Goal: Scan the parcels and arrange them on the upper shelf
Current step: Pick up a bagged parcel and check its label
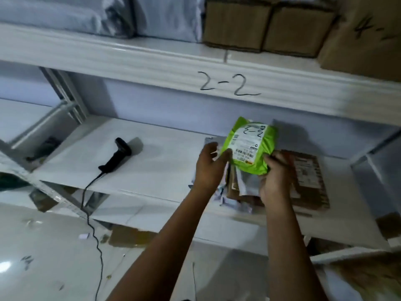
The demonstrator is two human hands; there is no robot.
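Observation:
A green parcel [251, 146] with a white label, marked by hand, is held above a pile of parcels on the lower shelf [152, 168]. My right hand [276, 177] grips its lower right corner. My left hand [211, 166] has its thumb against the parcel's left edge, fingers spread. Under the hands lie grey bags [243, 181] and a brown cardboard parcel [310, 179]. A black handheld scanner [116, 156] lies on the same shelf to the left, its cable [95, 231] hanging to the floor. The upper shelf [173, 59], marked "2-2", runs above.
On the upper shelf stand grey bags [86, 16] at left and brown cardboard boxes [267, 27] at right, one large box [364, 35] marked "4-". A white upright post [63, 92] stands at left. Flattened cardboard [128, 237] and scraps lie on the glossy floor.

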